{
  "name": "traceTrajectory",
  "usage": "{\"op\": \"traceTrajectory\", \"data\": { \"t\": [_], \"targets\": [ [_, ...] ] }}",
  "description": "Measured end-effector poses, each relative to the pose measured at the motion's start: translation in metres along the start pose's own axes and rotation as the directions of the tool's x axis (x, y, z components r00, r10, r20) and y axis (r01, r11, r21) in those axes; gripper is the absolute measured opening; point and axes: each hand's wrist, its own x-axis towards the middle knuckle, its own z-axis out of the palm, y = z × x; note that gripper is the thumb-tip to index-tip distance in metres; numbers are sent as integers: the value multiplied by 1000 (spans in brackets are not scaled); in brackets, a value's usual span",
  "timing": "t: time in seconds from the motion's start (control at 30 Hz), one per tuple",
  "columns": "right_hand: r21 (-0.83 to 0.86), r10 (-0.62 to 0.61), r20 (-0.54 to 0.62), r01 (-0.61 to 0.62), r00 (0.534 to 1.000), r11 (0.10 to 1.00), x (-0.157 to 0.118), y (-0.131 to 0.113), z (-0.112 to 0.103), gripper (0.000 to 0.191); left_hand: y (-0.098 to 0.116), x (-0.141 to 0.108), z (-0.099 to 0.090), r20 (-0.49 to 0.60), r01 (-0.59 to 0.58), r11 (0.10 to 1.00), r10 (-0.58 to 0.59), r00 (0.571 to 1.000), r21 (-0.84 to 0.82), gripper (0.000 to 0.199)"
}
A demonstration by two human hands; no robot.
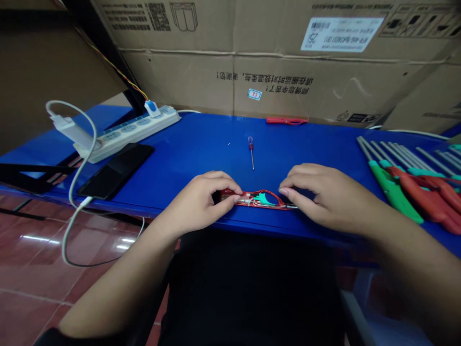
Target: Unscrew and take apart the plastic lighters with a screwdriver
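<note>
A red plastic tool assembly (252, 199) lies left-to-right between the hands; the left hand (200, 202) pinches its left end, while the right hand (317, 192) curls beside its right end, grip unclear.

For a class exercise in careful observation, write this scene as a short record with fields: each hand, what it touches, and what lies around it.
Left hand: fingertips on the left end of a small red-and-teal plastic piece
Right hand: fingers close to that piece's right end
Surface: blue table
Ahead: red-handled screwdriver
Right: row of red and green-handled screwdrivers
Left: white power strip, black phone
Behind: cardboard boxes
</note>
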Motion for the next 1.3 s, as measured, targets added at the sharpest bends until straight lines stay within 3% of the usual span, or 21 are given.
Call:
{"op": "traceTrajectory", "data": {
  "t": [0.43,0.77,0.9,1.0,1.1,1.17,1.3],
  "targets": [
    [-75,-106,-52,102,993,992,-12,-11,27,32,2,-1,1,20,-19,999,18,1000,40,26],
    [-127,-148,-39,142,988,982,-6,-15,26,33,3,-3,4,2,-72,992,73,997,104,24],
    [-138,-170,0,169,985,976,-3,-17,15,34,4,-6,5,-10,-27,991,29,1000,129,27],
    [-100,-135,21,136,991,986,12,6,-5,37,7,-4,-3,-2,-27,987,28,1000,158,33],
    [-189,99,-50,-107,994,976,41,59,-25,40,12,13,-22,-28,-71,983,77,997,172,32],
    [-369,323,1,-300,946,880,65,100,-33,45,14,36,-37,-113,-81,981,102,988,176,30],
    [-456,456,0,-406,890,792,99,159,-31,45,1,92,-54,-293,13,985,38,955,169,27]
  ]
}}
